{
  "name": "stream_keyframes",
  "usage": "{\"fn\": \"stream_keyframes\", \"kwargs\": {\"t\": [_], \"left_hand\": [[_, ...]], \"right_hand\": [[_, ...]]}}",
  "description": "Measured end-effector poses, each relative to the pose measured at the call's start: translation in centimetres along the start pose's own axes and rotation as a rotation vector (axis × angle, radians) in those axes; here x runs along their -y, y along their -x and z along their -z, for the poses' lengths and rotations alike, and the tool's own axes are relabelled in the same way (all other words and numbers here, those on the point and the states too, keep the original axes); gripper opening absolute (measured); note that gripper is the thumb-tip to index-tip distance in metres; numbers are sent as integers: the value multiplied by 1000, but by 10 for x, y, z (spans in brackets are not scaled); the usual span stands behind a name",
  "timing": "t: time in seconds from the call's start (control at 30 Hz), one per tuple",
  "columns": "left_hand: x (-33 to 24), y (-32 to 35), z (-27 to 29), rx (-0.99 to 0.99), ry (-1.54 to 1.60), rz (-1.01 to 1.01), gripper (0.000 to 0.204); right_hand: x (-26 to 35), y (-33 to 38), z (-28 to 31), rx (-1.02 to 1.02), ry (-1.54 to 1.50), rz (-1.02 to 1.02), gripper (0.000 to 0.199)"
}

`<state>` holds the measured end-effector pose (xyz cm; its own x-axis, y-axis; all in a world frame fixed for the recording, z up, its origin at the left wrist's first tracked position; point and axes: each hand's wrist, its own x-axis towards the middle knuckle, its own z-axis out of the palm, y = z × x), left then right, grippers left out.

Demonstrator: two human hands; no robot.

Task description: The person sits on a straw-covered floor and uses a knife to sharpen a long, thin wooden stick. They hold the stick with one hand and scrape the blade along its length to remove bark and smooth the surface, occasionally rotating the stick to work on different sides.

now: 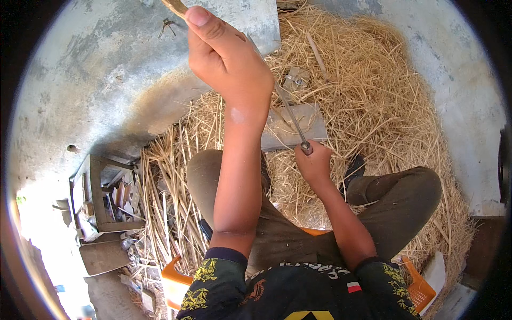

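High in the head view, my left hand (226, 61) is raised with its fingers closed around a pale strip (174, 5) that looks like bamboo or cane; most of it lies beyond the top edge. My right hand (316, 162), lower and between my knees, is wrapped round the handle of a long, narrow-bladed knife (290, 113). Its blade slants up and to the left, passing behind my left hand and wrist, which hide part of it. Below the blade, a flat grey wooden board (309, 121) lies on the shavings.
Heaps of straw-coloured shavings (373, 85) surround my legs. Longer strips (165, 197) lie at my left. A wooden frame stool (96, 197) holding scraps stands farther left. Grey walls (90, 80) rise ahead and at the right. An orange chair (175, 282) is under me.
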<state>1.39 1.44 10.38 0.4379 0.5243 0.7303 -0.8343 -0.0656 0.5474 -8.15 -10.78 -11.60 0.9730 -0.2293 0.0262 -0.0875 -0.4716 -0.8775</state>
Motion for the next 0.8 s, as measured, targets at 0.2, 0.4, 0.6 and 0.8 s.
{"fn": "stream_keyframes", "kwargs": {"t": [0.2,0.4,0.6,0.8], "left_hand": [[1,6,-6,40,-24,-62,57],[7,17,-21,-21,43,-52,46],[4,1,-6,50,88,23,59],[8,8,-14,-26,107,57,46]], "right_hand": [[-20,0,-10,85,70,-130,30],[-81,-9,-28,194,417,-376,33],[-90,-14,-21,252,54,-511,34],[-68,-11,-14,213,-76,-519,28]]}}
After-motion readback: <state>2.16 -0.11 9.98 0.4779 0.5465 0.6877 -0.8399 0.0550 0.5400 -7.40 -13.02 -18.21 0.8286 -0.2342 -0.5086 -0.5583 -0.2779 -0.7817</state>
